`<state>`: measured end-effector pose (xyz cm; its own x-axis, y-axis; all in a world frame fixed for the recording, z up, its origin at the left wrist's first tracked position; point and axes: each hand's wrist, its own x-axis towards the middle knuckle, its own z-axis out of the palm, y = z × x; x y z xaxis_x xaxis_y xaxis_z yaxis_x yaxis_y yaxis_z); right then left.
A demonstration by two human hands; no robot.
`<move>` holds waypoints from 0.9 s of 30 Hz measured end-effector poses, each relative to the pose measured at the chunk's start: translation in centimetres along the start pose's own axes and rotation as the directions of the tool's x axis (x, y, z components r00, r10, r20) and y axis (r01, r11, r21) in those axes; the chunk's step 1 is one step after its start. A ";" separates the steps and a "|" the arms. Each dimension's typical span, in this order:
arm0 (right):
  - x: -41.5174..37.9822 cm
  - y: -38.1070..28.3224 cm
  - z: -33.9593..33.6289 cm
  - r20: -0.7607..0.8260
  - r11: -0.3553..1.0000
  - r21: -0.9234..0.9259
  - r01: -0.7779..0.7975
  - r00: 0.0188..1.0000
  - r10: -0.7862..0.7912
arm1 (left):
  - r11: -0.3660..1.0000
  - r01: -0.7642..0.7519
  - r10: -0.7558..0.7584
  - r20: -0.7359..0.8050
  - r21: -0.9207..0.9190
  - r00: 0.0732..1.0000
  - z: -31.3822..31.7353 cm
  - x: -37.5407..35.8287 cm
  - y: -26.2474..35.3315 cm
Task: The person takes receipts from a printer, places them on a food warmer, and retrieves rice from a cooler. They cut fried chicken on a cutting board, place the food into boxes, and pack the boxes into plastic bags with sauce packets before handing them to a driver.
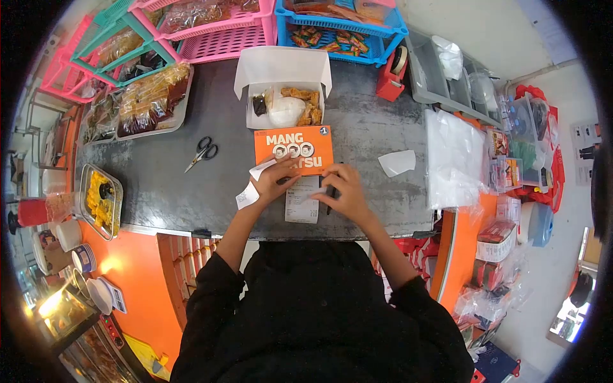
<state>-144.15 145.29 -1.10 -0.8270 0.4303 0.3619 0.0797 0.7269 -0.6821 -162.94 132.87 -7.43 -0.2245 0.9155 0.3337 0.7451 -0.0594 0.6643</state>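
Observation:
My left hand (276,179) is at the lower left of an orange box lid (313,142), its fingers bent over the lid's edge, with a white paper slip (247,195) at the wrist side. My right hand (345,188) is at the lid's lower right corner, fingers curled, thumb near the index finger; what they hold, if anything, is too small to tell. Between the hands a printed receipt (301,207) lies on the dark counter. A dark pen-like object (329,208) shows under my right hand. Behind the lid, an open white box (283,67) holds rice (286,111) and fried pieces (300,94).
Scissors (204,152) lie left of the box. A paper piece (396,163), a red tape dispenser (391,78) and plastic bags (454,159) are to the right. Food trays (182,118) stand at the left; pink (223,48) and blue racks (383,48) line the back.

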 end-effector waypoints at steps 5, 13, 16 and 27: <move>0.2 1.2 3.7 -0.094 0.994 -0.105 0.007 0.995 -0.017 | 0.985 0.123 -0.112 0.096 -0.120 0.989 -1.1 0.4 0.8; 0.8 2.0 5.0 -0.155 0.965 -0.260 -0.016 0.988 -0.025 | 0.970 0.173 -0.148 0.153 -0.169 0.977 -3.1 1.0 2.2; 0.7 2.2 5.2 -0.150 0.974 -0.220 -0.062 0.988 0.029 | 0.997 0.071 -0.071 -0.015 -0.004 0.997 -3.0 1.6 3.7; 1.1 0.3 6.6 -0.402 0.971 -0.042 -0.234 0.894 0.198 | 0.947 0.216 -0.197 0.100 -0.238 0.975 -0.9 -0.4 0.3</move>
<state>-148.69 142.45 -5.10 -0.4997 0.7436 0.4442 0.2938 0.6279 -0.7207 -163.18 132.14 -6.73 -0.3027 0.9445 0.1276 0.5080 0.0466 0.8601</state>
